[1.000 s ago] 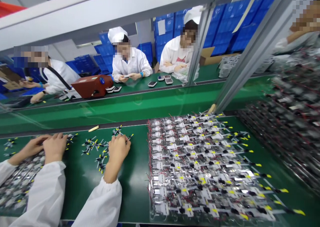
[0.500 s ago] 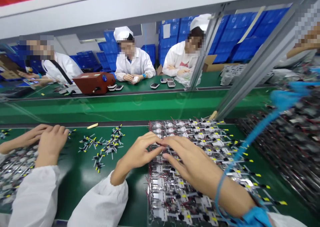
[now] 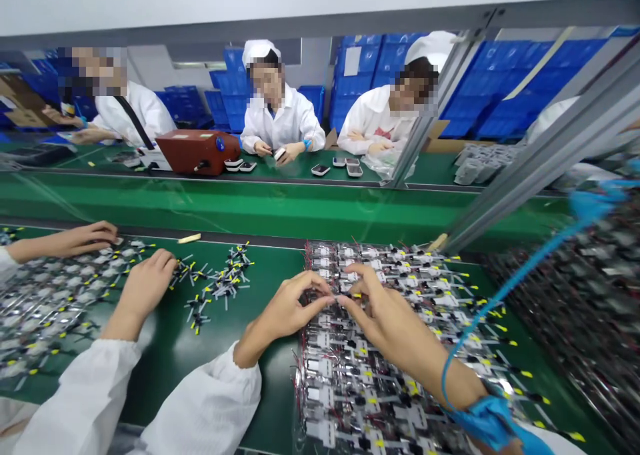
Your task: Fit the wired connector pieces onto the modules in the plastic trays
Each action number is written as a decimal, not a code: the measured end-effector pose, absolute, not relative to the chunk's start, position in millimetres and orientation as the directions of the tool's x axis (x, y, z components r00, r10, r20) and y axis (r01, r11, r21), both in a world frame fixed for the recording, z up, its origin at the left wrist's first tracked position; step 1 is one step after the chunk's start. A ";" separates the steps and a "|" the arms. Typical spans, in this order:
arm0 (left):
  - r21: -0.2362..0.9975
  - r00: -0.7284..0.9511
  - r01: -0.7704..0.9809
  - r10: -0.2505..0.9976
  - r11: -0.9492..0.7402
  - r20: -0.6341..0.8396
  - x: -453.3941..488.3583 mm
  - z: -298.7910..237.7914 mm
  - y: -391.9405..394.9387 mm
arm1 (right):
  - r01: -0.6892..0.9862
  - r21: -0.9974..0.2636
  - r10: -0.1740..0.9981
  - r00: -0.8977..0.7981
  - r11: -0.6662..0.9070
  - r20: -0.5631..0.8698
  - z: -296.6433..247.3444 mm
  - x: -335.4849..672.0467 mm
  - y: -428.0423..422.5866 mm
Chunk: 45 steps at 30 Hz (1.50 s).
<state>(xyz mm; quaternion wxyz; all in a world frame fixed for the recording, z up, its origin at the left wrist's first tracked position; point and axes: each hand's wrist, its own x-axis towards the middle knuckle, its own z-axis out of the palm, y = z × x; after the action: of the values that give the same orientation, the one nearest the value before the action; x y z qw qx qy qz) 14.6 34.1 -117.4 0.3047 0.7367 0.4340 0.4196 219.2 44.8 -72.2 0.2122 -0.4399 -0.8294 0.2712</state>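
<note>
My left hand [image 3: 293, 306] reaches in over the left edge of a clear tray [image 3: 298, 418], thumb and forefinger closed to a pinch. My right hand [image 3: 387, 311], with a blue strap [image 3: 493, 411] round the wrist, is bent over the same tray, its fingertips almost touching the left ones. Whatever lies between the fingertips is too small to make out. Under and around both hands sit rows of small electronic assemblies [image 3: 320, 395] with white pieces, red wires, black parts and yellow-tipped grey leads.
Left of me, a co-worker's hand [image 3: 150, 278] reaches to a loose pile of yellow-tipped parts [image 3: 225, 278]; the other hand [image 3: 75, 241] is over another tray of assemblies [image 3: 55, 308]. Stacked trays [image 3: 590, 295] stand right, behind a blue cord [image 3: 520, 268]. A metal post [image 3: 500, 141] slants ahead.
My right fingers have spread and lifted somewhat, while my left hand stays at the same spot on the tray. The co-worker's right hand has moved right to the loose pile. The view has shifted slightly.
</note>
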 end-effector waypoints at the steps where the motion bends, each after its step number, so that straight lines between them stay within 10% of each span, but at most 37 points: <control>1: 0.801 0.289 0.397 0.889 -0.448 0.354 13.0 -118.0 33.0 | 0.618 -0.623 0.837 -0.535 0.480 0.114 -71.7 219.0 44.6; 26: 0.224 0.626 0.739 0.771 -0.635 0.120 1.7 -126.3 34.3 | 0.755 -0.454 0.836 -0.547 0.473 -0.038 -86.7 218.0 48.8; 34: 0.227 0.604 0.752 0.785 -0.619 0.140 3.2 -125.2 33.5 | 0.745 -0.489 0.860 -0.510 0.454 0.021 -90.3 214.8 50.5; 45: 0.587 0.530 0.572 0.804 -0.573 0.269 -4.8 -132.2 36.8 | 0.704 -0.530 0.849 -0.525 0.473 0.059 -97.5 204.3 53.7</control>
<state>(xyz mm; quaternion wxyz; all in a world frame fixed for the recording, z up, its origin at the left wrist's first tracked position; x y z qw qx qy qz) -4.8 36.8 -132.2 0.2200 0.8465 0.4064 0.2644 204.3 53.7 -97.5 0.1592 -0.4603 -0.8433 0.2271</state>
